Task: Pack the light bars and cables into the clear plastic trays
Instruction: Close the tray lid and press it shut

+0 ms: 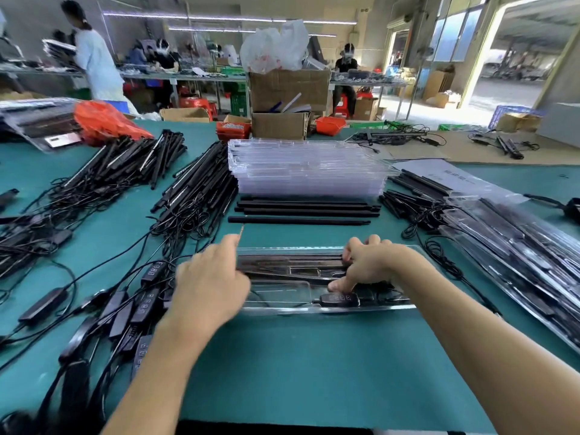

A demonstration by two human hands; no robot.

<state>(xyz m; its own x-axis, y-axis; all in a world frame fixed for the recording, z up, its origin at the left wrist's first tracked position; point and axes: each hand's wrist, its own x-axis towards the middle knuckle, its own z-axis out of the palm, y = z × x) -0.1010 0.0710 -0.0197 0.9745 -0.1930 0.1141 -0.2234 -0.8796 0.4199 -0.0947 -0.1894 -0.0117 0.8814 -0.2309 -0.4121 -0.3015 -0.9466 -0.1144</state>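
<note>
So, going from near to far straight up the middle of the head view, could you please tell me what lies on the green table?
Clear plastic tray being packed under both hands → loose black light bars lying crosswise → tall stack of empty clear plastic trays → brown cardboard boxes at the far edge.

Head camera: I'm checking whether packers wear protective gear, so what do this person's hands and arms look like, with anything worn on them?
Both forearms are bare up to the picture's bottom edge, with no sleeves in view. The left hand and right hand wear no gloves, and no rings, watch or wristband show. Nails look short and unpainted.
</note>
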